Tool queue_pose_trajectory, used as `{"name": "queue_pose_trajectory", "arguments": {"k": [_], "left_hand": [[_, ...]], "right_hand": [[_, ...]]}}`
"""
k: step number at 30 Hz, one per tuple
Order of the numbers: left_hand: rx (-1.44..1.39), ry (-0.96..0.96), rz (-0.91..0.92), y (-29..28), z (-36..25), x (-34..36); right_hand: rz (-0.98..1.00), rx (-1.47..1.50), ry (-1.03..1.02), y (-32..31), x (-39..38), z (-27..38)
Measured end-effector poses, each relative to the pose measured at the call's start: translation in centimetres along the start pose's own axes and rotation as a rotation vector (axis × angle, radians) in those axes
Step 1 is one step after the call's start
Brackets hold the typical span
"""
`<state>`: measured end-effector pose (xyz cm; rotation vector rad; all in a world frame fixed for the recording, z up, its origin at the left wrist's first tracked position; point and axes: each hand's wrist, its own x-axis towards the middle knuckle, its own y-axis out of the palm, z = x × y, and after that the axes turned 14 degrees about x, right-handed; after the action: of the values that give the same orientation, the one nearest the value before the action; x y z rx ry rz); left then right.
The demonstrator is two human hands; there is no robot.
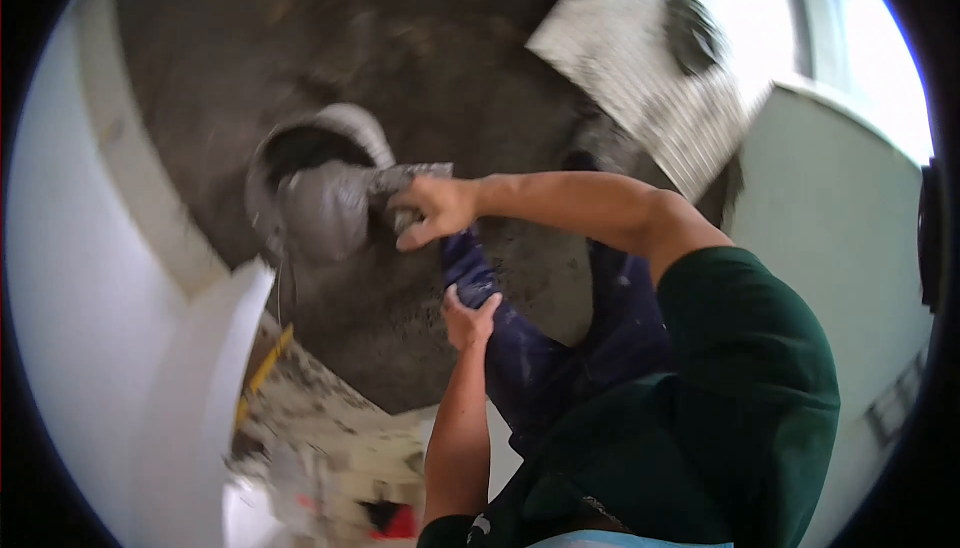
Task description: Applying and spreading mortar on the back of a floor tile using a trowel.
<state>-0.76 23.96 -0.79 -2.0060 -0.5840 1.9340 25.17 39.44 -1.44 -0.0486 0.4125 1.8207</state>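
Trowel (400,176) caked in grey, held at the bucket's mouth

Nearest my camera, below the dark green shirt (755,348), the wearer's left hand (470,320) lies on the lower part of a dark blue trouser leg (530,348), its thumb spread well away from the fingers.

Farther out, I see the right hand (435,210) curled around the trowel's grip, palm down, fingers bent; blur keeps me from telling how firmly they press. The trowel is a flat, grey, smeared strip with a straight edge showing above the knuckles. At its left end sits a thick, smooth, wet-looking mass of grey paste (328,213), and I cannot tell where metal stops beneath it.

I read its long axis as running nearly sideways across my view, the right end slightly higher, the loaded end pointing left into the opening of a pale, grey-stained bucket (365,133). That bucket stands on the dark, stained floor (470,78).

Farthest off, at upper right, I make out a pale ribbed sheet (610,58) bearing a dark, roundish lump (690,36), too blurred for me to name.
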Motion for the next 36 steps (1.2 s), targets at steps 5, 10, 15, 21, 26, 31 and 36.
{"name": "queue_pose_trajectory", "arguments": {"k": [5, 10, 15, 21, 26, 31, 36], "left_hand": [[0.206, -0.087, 0.100, -0.5, -4.5, -0.7], [0.338, -0.115, 0.132, 1.0, -9.0, -2.2], [0.602, -0.104, 0.095, 2.0, -12.3, -2.4], [0.797, 0.014, 0.088, 2.6, -17.7, -4.2], [0.676, 0.063, 0.033, 2.4, -19.4, -5.1], [0.550, -0.085, -0.025, -0.1, -17.9, -6.5], [0.341, -0.103, 0.169, 0.1, -15.4, -3.2]], "right_hand": [[-0.386, 0.040, 0.006, -8.3, -18.0, 1.2], [-0.952, -0.291, 0.248, -17.5, -37.7, -0.4], [-1.202, -0.881, 0.511, -27.5, -50.8, -5.9], [-1.466, -1.009, 0.549, -31.6, -57.6, -6.0], [-1.523, -0.901, 0.341, -26.2, -58.7, -4.7], [-1.372, -0.626, 0.127, -20.4, -47.4, -2.0], [-0.999, -0.530, -0.111, -12.3, -32.0, 3.0]]}}
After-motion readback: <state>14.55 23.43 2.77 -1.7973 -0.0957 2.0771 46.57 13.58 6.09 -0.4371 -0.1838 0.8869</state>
